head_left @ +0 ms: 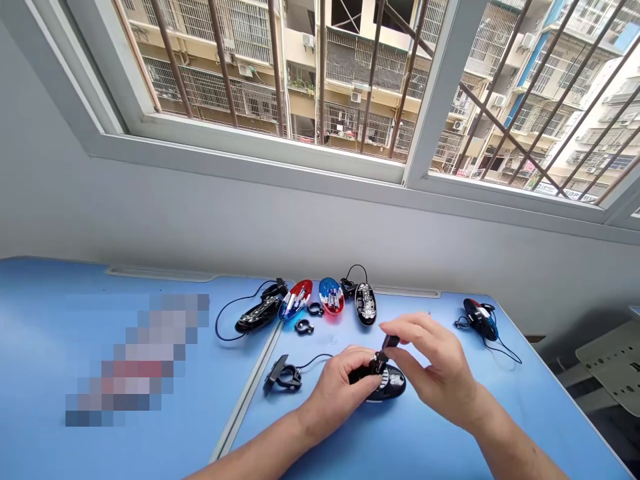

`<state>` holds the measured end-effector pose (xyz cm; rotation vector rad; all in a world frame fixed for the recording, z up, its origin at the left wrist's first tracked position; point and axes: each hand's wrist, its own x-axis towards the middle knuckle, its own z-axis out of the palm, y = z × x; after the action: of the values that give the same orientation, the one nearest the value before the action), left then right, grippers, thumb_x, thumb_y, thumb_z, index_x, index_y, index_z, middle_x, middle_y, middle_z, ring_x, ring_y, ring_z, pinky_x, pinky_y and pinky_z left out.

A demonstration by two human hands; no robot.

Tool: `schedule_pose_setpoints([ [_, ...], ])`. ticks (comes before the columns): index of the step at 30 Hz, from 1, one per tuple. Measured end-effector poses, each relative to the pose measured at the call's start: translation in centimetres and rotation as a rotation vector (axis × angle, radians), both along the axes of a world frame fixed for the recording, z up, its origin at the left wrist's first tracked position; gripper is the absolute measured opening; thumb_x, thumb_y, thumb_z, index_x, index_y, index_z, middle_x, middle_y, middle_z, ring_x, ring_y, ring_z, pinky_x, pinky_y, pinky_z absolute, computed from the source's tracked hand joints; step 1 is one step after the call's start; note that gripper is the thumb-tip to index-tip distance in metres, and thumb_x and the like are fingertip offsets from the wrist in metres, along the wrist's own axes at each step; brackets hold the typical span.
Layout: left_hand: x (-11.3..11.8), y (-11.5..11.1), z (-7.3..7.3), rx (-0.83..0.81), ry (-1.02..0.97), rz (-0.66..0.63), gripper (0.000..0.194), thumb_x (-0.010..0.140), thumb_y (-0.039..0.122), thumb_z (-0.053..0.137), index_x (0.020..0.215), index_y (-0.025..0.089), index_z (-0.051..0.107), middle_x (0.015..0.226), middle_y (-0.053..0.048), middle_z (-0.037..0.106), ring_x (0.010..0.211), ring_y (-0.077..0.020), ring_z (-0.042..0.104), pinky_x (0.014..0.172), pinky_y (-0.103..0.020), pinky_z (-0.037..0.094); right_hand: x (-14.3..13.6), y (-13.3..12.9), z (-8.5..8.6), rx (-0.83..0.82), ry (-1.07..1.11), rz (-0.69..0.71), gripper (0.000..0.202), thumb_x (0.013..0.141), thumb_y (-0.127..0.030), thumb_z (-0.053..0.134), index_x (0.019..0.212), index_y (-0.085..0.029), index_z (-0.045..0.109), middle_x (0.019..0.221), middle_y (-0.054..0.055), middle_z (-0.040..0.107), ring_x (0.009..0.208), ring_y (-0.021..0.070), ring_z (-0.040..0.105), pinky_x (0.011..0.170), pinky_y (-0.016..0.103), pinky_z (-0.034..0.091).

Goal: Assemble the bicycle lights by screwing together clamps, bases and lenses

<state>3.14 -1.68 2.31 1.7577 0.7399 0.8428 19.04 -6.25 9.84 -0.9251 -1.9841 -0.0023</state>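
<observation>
My left hand (pixel 346 383) is wrapped round a glossy black oval housing (pixel 395 382) with a ribbed patch on top, low over the blue table. My right hand (pixel 431 360) pinches a small dark block-shaped piece (pixel 391 341) between thumb and fingers, just above the housing. A black fitting (pixel 379 364) sits between the two hands; my fingers partly hide where it meets the housing. Left of my left hand lies a black switch with a ring clamp (pixel 286 377), its thin cable running toward the housing.
Behind my hands lie a red shell (pixel 296 300) and a red-and-blue shell (pixel 331 297) holding batteries, open black housings (pixel 257 315) (pixel 366 305) and loose ring clamps (pixel 304 327). A black-and-red unit (pixel 481 320) lies far right. A pixelated patch covers the left table. Wall and barred window stand behind.
</observation>
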Motion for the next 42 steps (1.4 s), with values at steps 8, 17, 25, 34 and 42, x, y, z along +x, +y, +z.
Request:
schedule_pose_setpoints([
  [8, 0.05, 0.05, 0.10, 0.031, 0.007, -0.009, 0.011, 0.074, 0.018, 0.058, 0.070, 0.021, 0.068, 0.083, -0.001, 0.071, 0.085, -0.0205, 0.059, 0.082, -0.030, 0.045, -0.35, -0.06, -0.23, -0.021, 0.002, 0.013, 0.033, 0.085, -0.010, 0.052, 0.114, -0.024, 0.051, 0.088, 0.005, 0.064, 0.075, 0.0177, 0.058, 0.063, 0.033, 0.052],
  [17, 0.03, 0.03, 0.15, 0.019, -0.010, -0.011, 0.009, 0.073, 0.021, 0.059, 0.071, 0.021, 0.068, 0.085, -0.002, 0.072, 0.086, -0.0212, 0.060, 0.083, -0.030, 0.046, -0.27, 0.09, -0.35, -0.018, 0.032, 0.022, 0.035, 0.085, -0.004, 0.048, 0.112, -0.025, 0.054, 0.087, 0.004, 0.063, 0.077, 0.0167, 0.059, 0.065, 0.031, 0.053],
  [25, 0.06, 0.06, -0.10, 0.028, 0.002, -0.004, 0.011, 0.075, 0.020, 0.058, 0.073, 0.020, 0.069, 0.086, -0.003, 0.072, 0.086, -0.0211, 0.060, 0.082, -0.030, 0.047, -0.51, -0.03, -0.34, -0.064, 0.039, 0.032, 0.030, 0.086, -0.011, 0.053, 0.113, -0.023, 0.053, 0.089, 0.005, 0.062, 0.077, 0.0174, 0.058, 0.066, 0.033, 0.053],
  [34, 0.01, 0.01, 0.04, 0.023, -0.003, -0.013, 0.011, 0.072, 0.020, 0.059, 0.074, 0.021, 0.070, 0.088, -0.003, 0.073, 0.089, -0.0223, 0.061, 0.084, -0.031, 0.046, -0.49, -0.12, -0.56, -0.088, 0.111, -0.005, 0.031, 0.086, -0.009, 0.049, 0.113, -0.025, 0.050, 0.092, 0.005, 0.065, 0.079, 0.0164, 0.062, 0.063, 0.030, 0.055],
  [42, -0.03, 0.12, -0.23, 0.032, -0.001, -0.007, 0.011, 0.074, 0.021, 0.059, 0.074, 0.019, 0.070, 0.084, -0.003, 0.071, 0.085, -0.0216, 0.060, 0.080, -0.031, 0.046, -0.57, -0.11, -0.47, -0.099, 0.082, -0.022, 0.026, 0.086, -0.014, 0.054, 0.110, -0.024, 0.052, 0.089, 0.004, 0.062, 0.077, 0.0166, 0.059, 0.060, 0.029, 0.053],
])
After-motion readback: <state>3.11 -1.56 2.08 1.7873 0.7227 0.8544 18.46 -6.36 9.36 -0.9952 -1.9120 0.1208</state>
